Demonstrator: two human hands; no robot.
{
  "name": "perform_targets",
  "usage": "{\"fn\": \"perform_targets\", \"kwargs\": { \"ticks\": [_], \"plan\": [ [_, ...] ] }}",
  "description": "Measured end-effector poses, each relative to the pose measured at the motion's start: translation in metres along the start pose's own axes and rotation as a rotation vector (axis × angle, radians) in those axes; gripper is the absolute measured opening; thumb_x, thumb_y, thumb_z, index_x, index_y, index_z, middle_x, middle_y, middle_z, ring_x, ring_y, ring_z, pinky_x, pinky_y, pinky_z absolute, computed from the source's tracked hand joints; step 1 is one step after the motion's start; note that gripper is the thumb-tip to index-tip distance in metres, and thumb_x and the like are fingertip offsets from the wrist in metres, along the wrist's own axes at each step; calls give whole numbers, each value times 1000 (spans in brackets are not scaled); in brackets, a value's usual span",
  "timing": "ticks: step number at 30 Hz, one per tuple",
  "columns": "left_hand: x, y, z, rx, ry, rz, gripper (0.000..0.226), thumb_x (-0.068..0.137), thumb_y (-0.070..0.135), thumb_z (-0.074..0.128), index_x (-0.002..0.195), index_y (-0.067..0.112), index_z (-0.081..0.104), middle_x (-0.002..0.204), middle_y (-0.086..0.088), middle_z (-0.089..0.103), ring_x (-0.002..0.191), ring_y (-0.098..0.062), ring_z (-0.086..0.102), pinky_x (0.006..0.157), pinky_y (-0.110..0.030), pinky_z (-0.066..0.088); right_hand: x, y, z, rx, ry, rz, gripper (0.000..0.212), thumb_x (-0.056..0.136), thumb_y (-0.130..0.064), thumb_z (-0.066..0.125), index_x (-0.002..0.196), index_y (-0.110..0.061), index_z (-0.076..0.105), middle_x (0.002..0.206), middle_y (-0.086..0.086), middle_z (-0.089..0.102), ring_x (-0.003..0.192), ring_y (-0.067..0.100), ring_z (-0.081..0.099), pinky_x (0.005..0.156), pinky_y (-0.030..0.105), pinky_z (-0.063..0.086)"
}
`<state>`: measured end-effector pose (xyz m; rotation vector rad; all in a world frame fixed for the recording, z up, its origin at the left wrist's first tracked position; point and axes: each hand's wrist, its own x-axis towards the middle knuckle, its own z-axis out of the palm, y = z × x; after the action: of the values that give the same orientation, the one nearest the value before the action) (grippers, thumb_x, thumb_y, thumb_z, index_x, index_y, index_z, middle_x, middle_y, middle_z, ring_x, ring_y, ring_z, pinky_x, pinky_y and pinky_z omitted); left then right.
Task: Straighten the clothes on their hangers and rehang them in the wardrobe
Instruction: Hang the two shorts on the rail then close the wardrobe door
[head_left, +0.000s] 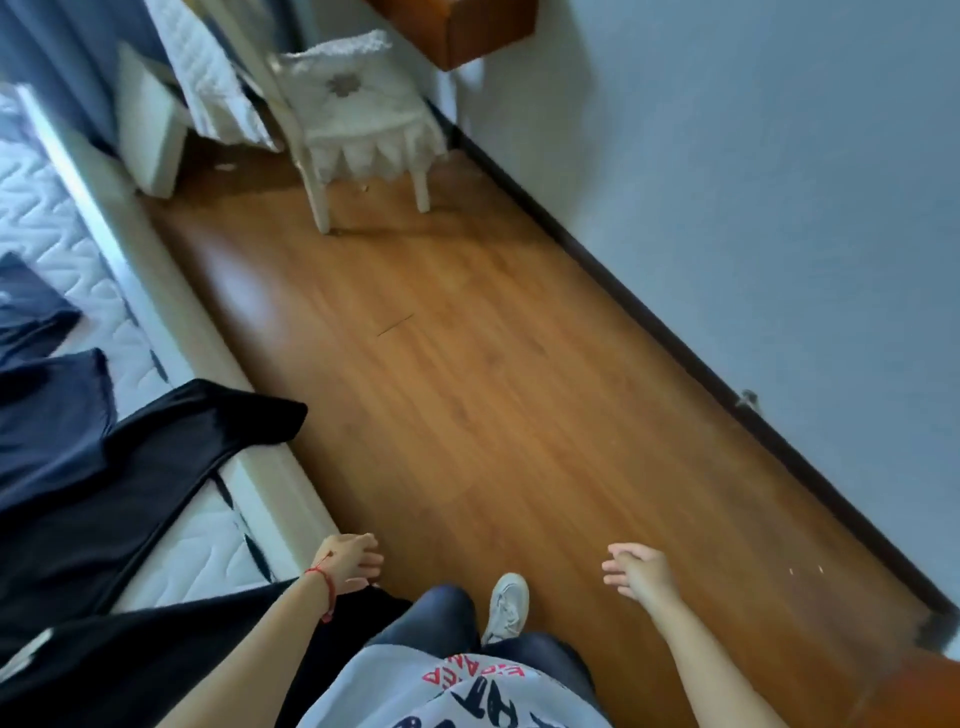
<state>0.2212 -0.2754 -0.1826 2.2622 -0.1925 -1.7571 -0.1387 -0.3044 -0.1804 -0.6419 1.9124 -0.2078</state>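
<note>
We look down along a strip of wooden floor (467, 405) that runs between a bed (171, 551) on our left and a pale blue wall (779, 182) on our right. Our left hand (350, 564) hangs low near the edge of the bed, a red string bracelet (322, 582) on its wrist, the fingers loosely bent and holding nothing. Our right hand (636, 571) is out over the floor, well apart from the left, its fingers spread and relaxed, also with nothing in it. The dark clothes (130, 467) lie on the quilted white mattress (47, 228) at the left of the view; one black piece drapes over the bed's edge toward the floor, and another dark fold lies just below our left forearm. We cannot tell whether any hanger is among them. Between our arms we see our grey printed shirt (441, 696), dark trousers (441, 613) and one white shoe (506, 605) on the floor. At the far end of the floor a white chair (358, 119) with a lace-trimmed cover stands against the wall, under a brown wooden shelf (467, 26). A dark skirting board (675, 338) follows the foot of the wall. The picture is somewhat blurred.
</note>
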Motion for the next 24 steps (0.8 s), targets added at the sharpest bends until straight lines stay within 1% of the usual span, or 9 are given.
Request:
{"fn": "perform_targets", "kwargs": {
  "ticks": [3, 7, 10, 13, 15, 18, 20, 21, 24],
  "plan": [
    [1, 5, -6, -174, 54, -58, 19, 95, 17, 47, 94, 3, 60, 78, -9, 62, 70, -22, 57, 72, -30, 45, 35, -56, 7, -79, -42, -52, 25, 93, -11, 44, 107, -2, 63, 75, 6, 65, 69, 23, 63, 63, 29, 49],
    [15, 21, -33, -373, 142, -124, 19, 95, 13, 45, 86, 4, 59, 74, -10, 60, 65, -22, 55, 58, -27, 42, 68, -140, 48, -162, -148, -118, 24, 93, -9, 44, 106, -1, 62, 73, 5, 63, 63, 19, 62, 61, 26, 46],
    [38, 46, -58, -451, 202, -138, 16, 95, 13, 45, 89, 3, 57, 71, -11, 58, 62, -22, 54, 52, -27, 41, 77, -210, 91, -184, -217, -199, 19, 93, -8, 43, 103, -4, 59, 77, 11, 63, 56, 13, 58, 58, 25, 42],
    [65, 80, -89, -547, 208, -157, 19, 94, 18, 47, 88, 5, 59, 71, -10, 62, 61, -21, 57, 49, -24, 46, 86, -277, 126, -205, -245, -266, 20, 94, -7, 42, 104, -2, 58, 91, 18, 61, 62, 18, 57, 60, 25, 41],
    [77, 111, -111, -586, 202, -160, 20, 94, 20, 46, 87, 6, 59, 69, -9, 63, 59, -20, 57, 49, -24, 44, 90, -314, 146, -239, -243, -289, 23, 94, -6, 42, 108, 2, 59, 92, 19, 61, 62, 20, 57, 58, 26, 41],
    [96, 169, -146, -655, 179, -103, 27, 96, 19, 41, 72, 11, 51, 53, -5, 57, 48, -17, 48, 47, -21, 36, 96, -368, 176, -275, -254, -313, 24, 94, -5, 42, 108, 6, 58, 91, 20, 61, 60, 20, 56, 56, 26, 40],
    [106, 211, -173, -675, 160, -47, 26, 96, 20, 41, 72, 13, 50, 49, -2, 57, 43, -14, 51, 46, -21, 36, 102, -404, 196, -308, -269, -329, 23, 94, -5, 43, 107, 6, 59, 90, 20, 61, 60, 20, 56, 55, 27, 40],
    [109, 230, -188, -666, 163, -17, 25, 95, 21, 42, 74, 13, 52, 53, -2, 60, 45, -13, 55, 47, -21, 38, 105, -421, 206, -325, -276, -338, 23, 94, -6, 43, 107, 5, 59, 89, 19, 62, 60, 20, 57, 55, 27, 41],
    [121, 275, -227, -720, 198, 47, 22, 96, 23, 45, 83, 12, 59, 74, -5, 65, 65, -17, 61, 55, -24, 46, 116, -473, 241, -385, -303, -364, 22, 94, -6, 43, 106, 3, 60, 81, 16, 63, 61, 20, 59, 55, 25, 42]
  ]
}}
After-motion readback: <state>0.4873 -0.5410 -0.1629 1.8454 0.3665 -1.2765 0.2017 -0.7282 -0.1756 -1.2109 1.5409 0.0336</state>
